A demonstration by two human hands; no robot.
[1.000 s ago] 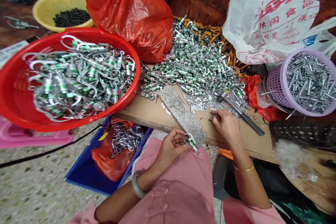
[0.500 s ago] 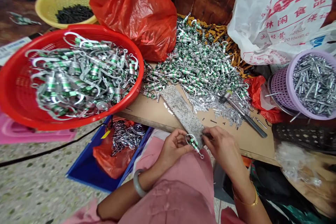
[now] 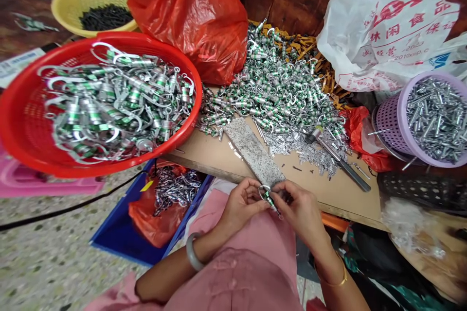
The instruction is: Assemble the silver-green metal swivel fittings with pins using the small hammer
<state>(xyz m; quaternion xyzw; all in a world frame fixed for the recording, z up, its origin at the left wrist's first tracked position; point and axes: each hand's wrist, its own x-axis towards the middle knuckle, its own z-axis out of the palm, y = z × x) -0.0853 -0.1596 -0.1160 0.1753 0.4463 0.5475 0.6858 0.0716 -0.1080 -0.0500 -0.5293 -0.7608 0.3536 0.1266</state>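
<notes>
My left hand (image 3: 242, 204) pinches a small silver and green metal clip (image 3: 267, 196) over my lap, just below the front edge of the wooden board (image 3: 215, 158). My right hand (image 3: 299, 206) is closed on the same clip from the right, fingertips touching it. A grey speckled stone slab (image 3: 253, 153) lies on the board right above both hands. A big heap of the same clips (image 3: 277, 87) covers the back of the board. Small loose metal pins (image 3: 310, 153) are scattered beside the heap.
A red basket (image 3: 22, 116) of clips sits at left, a yellow bowl (image 3: 69, 2) behind it. A purple basket (image 3: 390, 121) of metal pins stands at right, a screwdriver (image 3: 339, 160) in front. Red bag (image 3: 189, 14), white bag (image 3: 383, 34), blue crate (image 3: 120, 238) below.
My right hand left the loose pins on the board and came down-left to the clip in my left hand. It now grips the clip too.
</notes>
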